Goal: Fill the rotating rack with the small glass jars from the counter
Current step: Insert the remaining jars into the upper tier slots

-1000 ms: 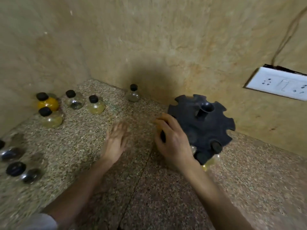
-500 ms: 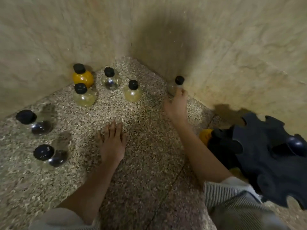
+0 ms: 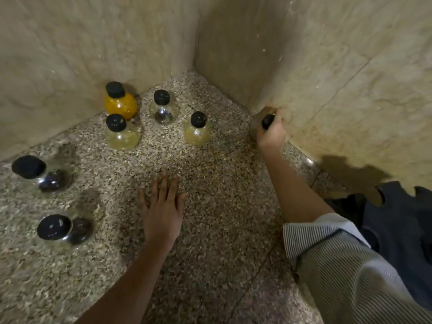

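Note:
My right hand is closed around a small glass jar with a black cap, close to the right wall near the corner. My left hand lies flat on the speckled counter with fingers spread, holding nothing. Several black-capped round jars stand on the counter: an orange one, a clear one with dark contents, two yellowish ones, and two dark-filled ones at the left. The dark rotating rack shows partly at the right edge, behind my striped sleeve.
Beige marble walls meet in a corner behind the jars. The speckled stone counter runs between my arms. My striped sleeve covers part of the rack.
My right hand left the rack, reached to the jar by the right wall and closed on it. The view swung left, so the rack slid to the right edge. My left hand stayed flat.

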